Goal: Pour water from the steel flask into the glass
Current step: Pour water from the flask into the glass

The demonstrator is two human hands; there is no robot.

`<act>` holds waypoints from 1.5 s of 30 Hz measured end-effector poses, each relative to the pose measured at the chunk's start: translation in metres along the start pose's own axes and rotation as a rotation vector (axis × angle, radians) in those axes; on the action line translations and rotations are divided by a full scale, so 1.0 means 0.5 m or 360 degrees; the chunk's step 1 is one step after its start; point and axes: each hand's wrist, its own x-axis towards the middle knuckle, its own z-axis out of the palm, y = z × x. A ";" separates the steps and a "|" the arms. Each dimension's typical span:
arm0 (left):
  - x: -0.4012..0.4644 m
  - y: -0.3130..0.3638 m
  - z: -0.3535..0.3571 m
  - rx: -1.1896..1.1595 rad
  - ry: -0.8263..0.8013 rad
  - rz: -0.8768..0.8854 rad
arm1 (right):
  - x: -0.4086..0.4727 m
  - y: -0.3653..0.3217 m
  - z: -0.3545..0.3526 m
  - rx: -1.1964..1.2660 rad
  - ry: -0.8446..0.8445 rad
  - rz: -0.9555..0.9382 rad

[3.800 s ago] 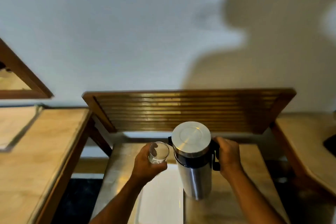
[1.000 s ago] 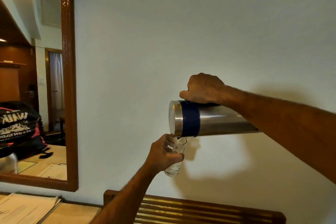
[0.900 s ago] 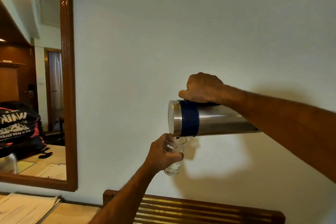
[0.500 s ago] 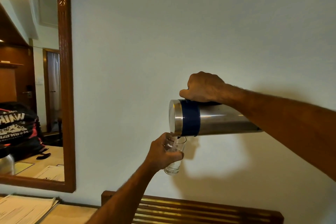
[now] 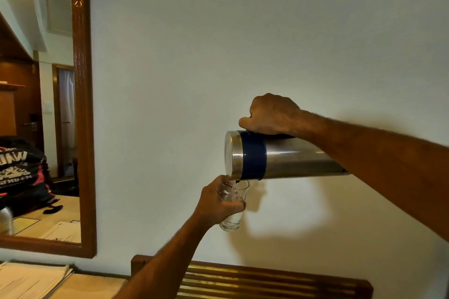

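Observation:
The steel flask (image 5: 291, 156), with a dark blue band near its lid, lies almost horizontal in the air in front of the wall, lid end to the left. My right hand (image 5: 271, 115) grips its handle from above. Just under the flask's spout, the clear glass (image 5: 233, 204) is held upright by my left hand (image 5: 216, 204), which wraps its left side. A thin stream of water falls from the spout into the glass. Some water sits in the glass's bottom.
A wood-framed mirror (image 5: 82, 128) hangs on the wall at the left. Papers (image 5: 29, 279) lie on a wooden desk at the bottom left. A slatted wooden rack (image 5: 267, 281) stands against the wall below my hands.
Since 3.8 s ago both flask and glass rose off the table and the flask tipped sideways. Over the last second the pose holds almost still while water runs into the glass.

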 end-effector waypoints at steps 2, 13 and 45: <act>-0.002 0.004 0.003 0.0002 -0.0009 0.0005 | -0.002 0.002 -0.001 -0.0005 0.0000 -0.0004; -0.009 0.006 0.004 -0.0005 -0.0006 -0.0018 | -0.004 0.001 0.000 0.0008 -0.0008 -0.0009; -0.036 -0.013 0.000 -0.0154 -0.0027 -0.0086 | -0.171 0.141 0.189 0.1609 0.0152 0.1067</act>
